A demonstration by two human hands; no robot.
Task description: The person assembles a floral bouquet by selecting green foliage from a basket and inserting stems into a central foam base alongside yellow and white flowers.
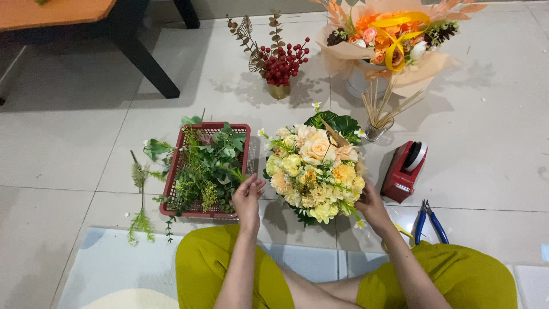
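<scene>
The left hand (248,197) hovers half-open beside the flower arrangement (315,169); the right hand (370,201) cups its near right edge. The arrangement looks light, soft and easily crushed, so it is best held low at the base, not by the blooms.

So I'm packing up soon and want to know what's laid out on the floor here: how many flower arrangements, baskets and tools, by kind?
Flower arrangements: 3 — yellow and peach bouquet, wrapped orange bouquet, red berry vase
Red basket of greenery: 1
Glass of sticks: 1
Red tape dispenser: 1
Blue-handled pliers: 1
Total: 7

Pale glossy floor tiles (74,149), a wooden table (51,11) on black legs at top left.
</scene>
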